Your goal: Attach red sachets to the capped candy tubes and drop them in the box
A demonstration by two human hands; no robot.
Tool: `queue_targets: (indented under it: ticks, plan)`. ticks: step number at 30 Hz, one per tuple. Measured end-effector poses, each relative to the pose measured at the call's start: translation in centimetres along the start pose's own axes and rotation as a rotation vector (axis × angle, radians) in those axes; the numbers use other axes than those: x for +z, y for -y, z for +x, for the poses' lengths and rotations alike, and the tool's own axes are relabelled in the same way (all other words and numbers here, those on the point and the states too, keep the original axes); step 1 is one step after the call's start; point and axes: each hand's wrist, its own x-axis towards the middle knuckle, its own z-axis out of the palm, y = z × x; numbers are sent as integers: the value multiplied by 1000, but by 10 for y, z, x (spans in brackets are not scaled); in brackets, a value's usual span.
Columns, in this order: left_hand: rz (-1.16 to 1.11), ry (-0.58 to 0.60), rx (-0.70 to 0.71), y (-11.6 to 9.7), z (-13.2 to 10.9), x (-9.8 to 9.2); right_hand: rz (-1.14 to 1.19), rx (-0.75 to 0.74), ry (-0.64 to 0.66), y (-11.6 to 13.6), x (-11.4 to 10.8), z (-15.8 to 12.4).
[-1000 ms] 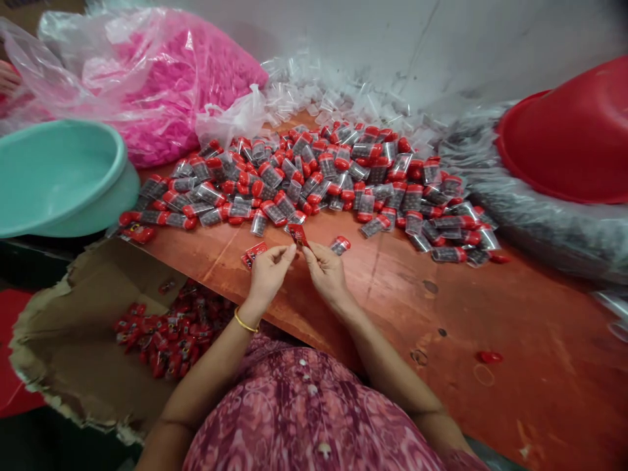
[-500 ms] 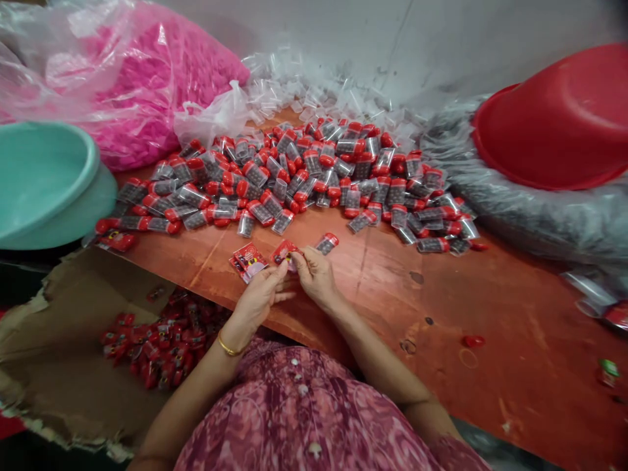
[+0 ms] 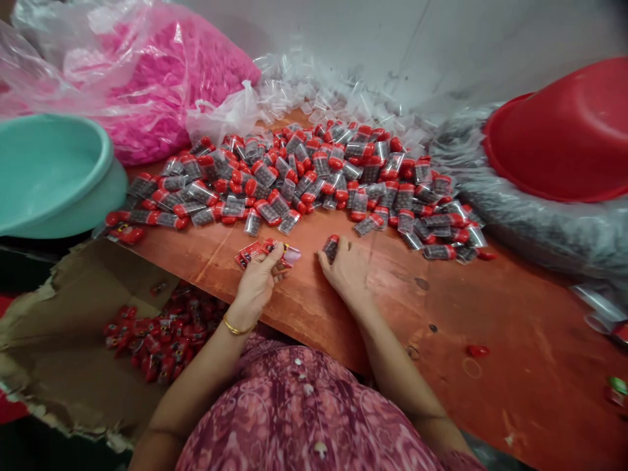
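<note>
Pinched in my left hand (image 3: 261,278) is a small red printed plastic piece (image 3: 290,254), partly see-through, perhaps a label or sleeve. More red printed pieces (image 3: 246,252) lie on the table under and beside these fingers. My right hand (image 3: 348,271) is closed around a small clear container with a red cap (image 3: 331,247), dark inside, at the table surface. Its fingers partly cover the container. Just beyond both hands spreads a large heap of similar red-capped containers (image 3: 294,170).
A cardboard box (image 3: 59,366) with red wrapped pieces (image 3: 152,340) is below left. Around the heap are a teal basin (image 3: 63,176), a bag of pink pieces (image 3: 161,85), clear empty tubes (image 3: 318,88), a red tub (image 3: 564,131) and a grey-filled bag (image 3: 530,216). A red cap (image 3: 477,351) lies right.
My right hand has left the printed piece, moved right and closed on the single container. My left hand keeps the printed piece. The whole view has shifted slightly.
</note>
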Motion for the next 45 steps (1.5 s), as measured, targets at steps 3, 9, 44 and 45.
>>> queue_targets:
  ticks: [3, 9, 44, 45]
  plan:
    - [-43, 5, -74, -2, 0, -2, -72, -72, 54, -6, 5, -5]
    - [-37, 5, -105, 0, -1, -6, 221, -146, -11, -32, 4, -13]
    - [225, 114, 130, 16, -5, -8, 949, -334, 482, 7, -32, -43]
    - [217, 98, 140, 17, -5, -8, 974, -323, 440, 8, -29, -44]
